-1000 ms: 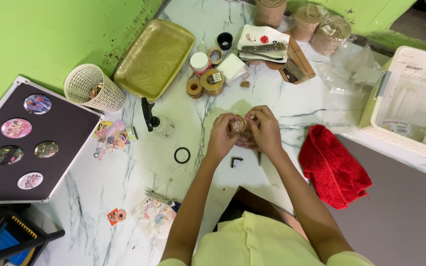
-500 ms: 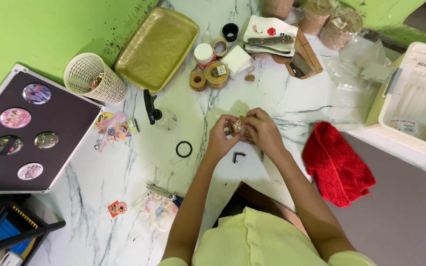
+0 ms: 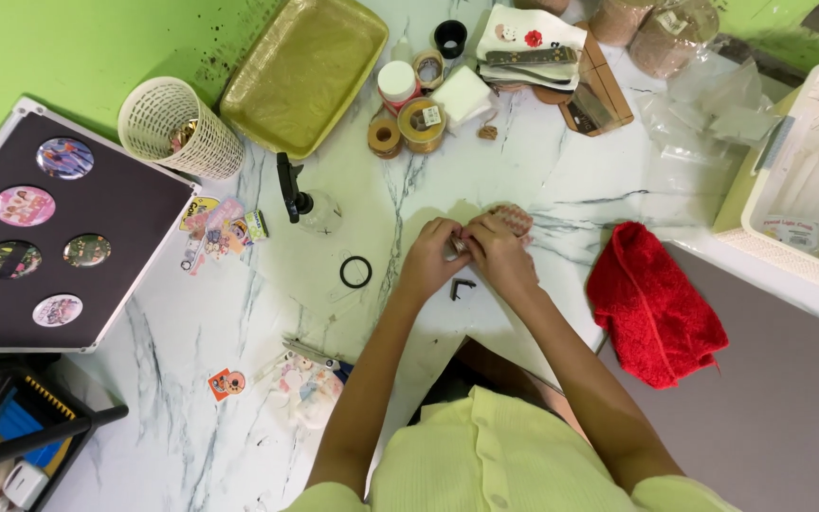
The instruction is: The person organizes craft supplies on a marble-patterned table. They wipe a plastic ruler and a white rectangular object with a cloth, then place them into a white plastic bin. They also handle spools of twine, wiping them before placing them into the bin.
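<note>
My left hand [image 3: 433,256] and my right hand [image 3: 497,252] meet over the white marble table [image 3: 191,341], fingertips pinched together on a small item that the fingers mostly hide. Just beyond my right hand lies a small pinkish patterned piece [image 3: 512,218]. A small black L-shaped part [image 3: 462,287] lies on the table right below my hands. A black ring [image 3: 355,272] lies to the left of my left hand.
A red cloth [image 3: 654,303] lies at the right. At the back stand a gold tray [image 3: 305,71], a white mesh cup [image 3: 177,128] and tape rolls [image 3: 409,123]. A black board with round badges [image 3: 45,228] sits left; stickers [image 3: 225,228] lie scattered; a white bin [image 3: 808,180] stands far right.
My hands have stayed pressed together on the small item; they sit a little lower toward the table. The view has shifted slightly.
</note>
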